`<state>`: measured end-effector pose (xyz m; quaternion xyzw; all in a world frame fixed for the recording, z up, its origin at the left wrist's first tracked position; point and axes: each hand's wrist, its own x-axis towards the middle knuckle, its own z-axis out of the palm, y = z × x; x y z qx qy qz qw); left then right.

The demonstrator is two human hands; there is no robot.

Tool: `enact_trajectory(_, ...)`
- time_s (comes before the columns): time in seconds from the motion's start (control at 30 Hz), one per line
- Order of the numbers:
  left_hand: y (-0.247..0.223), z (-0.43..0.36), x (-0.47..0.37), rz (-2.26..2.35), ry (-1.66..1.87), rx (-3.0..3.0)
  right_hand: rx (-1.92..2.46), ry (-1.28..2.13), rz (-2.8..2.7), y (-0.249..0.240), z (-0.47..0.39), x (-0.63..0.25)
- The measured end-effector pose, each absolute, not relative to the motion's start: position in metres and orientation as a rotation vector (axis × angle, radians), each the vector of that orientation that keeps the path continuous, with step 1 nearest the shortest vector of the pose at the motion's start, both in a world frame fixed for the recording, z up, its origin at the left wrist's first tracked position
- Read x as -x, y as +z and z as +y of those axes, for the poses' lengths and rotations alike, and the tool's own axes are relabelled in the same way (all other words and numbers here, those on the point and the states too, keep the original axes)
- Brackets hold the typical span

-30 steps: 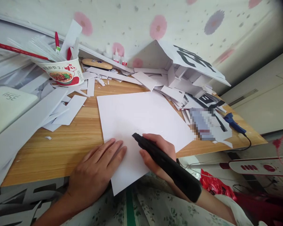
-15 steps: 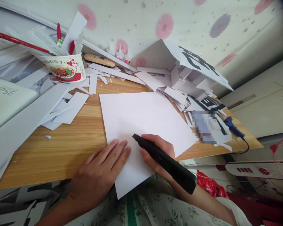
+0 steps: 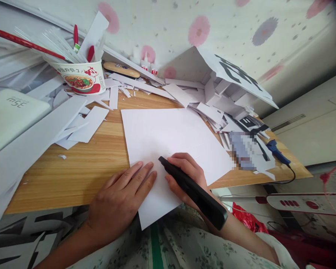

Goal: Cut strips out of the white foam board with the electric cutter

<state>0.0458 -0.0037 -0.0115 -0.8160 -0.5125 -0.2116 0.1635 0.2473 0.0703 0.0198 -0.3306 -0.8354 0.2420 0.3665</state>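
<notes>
A large white board lies on the wooden table, its near corner jutting past the front edge. My left hand rests flat on the board's left side, fingers stretched out and pointing away from me. In my right hand is a black utility knife, gripped along its body with the handle end slanting back over my wrist. Its tip is close to the board's surface, just right of my left fingertips; whether it touches cannot be made out. Faint marks show on the board near my right hand.
White offcuts crowd the left and back of the wooden table. A paper tub holds sticks and tools. Glue bottles stand by the wall. A white folded model and a blue glue gun are at right.
The view has shifted slightly. The knife's handle end has swung a little left and up in my right hand, while my left hand stays flat on the board.
</notes>
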Motion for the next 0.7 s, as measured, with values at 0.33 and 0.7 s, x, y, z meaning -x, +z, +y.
enact_trajectory(0.33, -0.0123, -0.0033, -0.0499, -1.515, -0.587, 2.301, 0.791, 0.516, -2.212, 0.0231, 0.0691, -0.2444)
enact_trajectory(0.7, -0.0074, -0.0043, -0.0534, -1.627, -0.615, 2.302, 0.753, 0.415, -2.276, 0.022, 0.0675, -0.2445)
